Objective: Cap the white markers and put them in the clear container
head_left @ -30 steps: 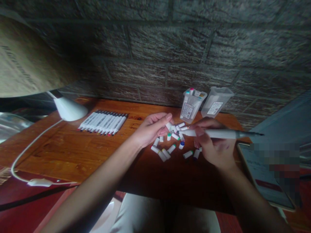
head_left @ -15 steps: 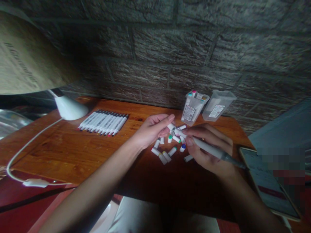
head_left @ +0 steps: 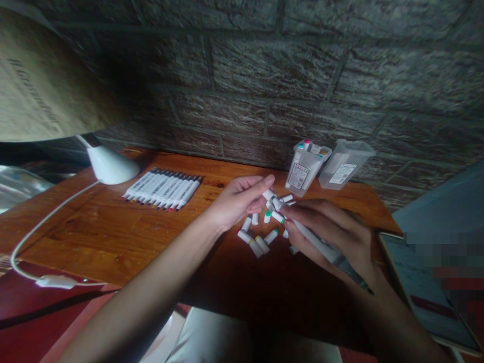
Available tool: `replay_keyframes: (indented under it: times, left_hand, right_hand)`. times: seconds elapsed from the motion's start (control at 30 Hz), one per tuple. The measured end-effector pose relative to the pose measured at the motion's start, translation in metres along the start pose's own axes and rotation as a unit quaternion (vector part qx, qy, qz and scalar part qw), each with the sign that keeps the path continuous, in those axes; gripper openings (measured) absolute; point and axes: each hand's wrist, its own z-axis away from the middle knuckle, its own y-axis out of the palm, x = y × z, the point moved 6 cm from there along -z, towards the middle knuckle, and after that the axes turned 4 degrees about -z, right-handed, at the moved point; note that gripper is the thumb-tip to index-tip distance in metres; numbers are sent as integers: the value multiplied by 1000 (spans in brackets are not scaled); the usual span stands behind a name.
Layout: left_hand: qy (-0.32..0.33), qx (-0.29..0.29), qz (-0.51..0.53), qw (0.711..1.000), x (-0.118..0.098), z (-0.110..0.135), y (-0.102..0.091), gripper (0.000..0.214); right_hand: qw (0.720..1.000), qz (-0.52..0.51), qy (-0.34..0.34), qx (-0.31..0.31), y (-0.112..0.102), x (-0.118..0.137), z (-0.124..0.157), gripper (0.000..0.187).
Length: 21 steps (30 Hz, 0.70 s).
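My right hand point(head_left: 333, 232) is closed around a long white marker point(head_left: 321, 246) that slants down to the right, its dark tip low near my wrist. My left hand point(head_left: 238, 200) pinches a small white cap point(head_left: 269, 195) between thumb and fingers, right at the marker's upper end. Below and between my hands, several loose white caps point(head_left: 257, 237) with coloured ends lie scattered on the wooden table point(head_left: 113, 232).
A row of several markers point(head_left: 162, 189) lies at the back left, beside a white lamp base point(head_left: 109, 166) with its cable. Two clear plastic marker boxes point(head_left: 308, 166) point(head_left: 346, 164) stand by the brick wall. A tablet point(head_left: 427, 287) lies at the right.
My right hand has swung the marker from level to slanting down to the right, bringing its upper end to the cap in my left hand. The left hand has barely moved.
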Motion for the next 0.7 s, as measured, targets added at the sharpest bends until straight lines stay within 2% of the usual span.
replay_keyframes:
  times: [0.07, 0.17, 0.27, 0.47, 0.57, 0.7]
  left_hand:
    - [-1, 1, -6, 1000, -1, 0, 0, 37]
    - [1, 4, -23, 1000, 0, 0, -1, 38]
    - [4, 11, -36, 999, 3, 0, 0, 38]
    - [-3, 47, -48, 998, 8, 1, 8, 39]
    - [-2, 29, -21, 999, 4, 1, 5, 38]
    - [-1, 15, -5, 1000, 0, 1, 2, 37]
  right_hand:
    - [1000, 4, -16, 8, 1, 2, 0, 39]
    - [1000, 0, 1, 23, 3, 2, 0, 38]
    - [999, -7, 41, 20, 4, 0, -1, 33]
    - [999, -12, 39, -5, -4, 1, -4, 16]
    - [999, -10, 42, -2, -6, 1, -5, 10]
    - [998, -11, 57, -28, -8, 0, -4, 8]
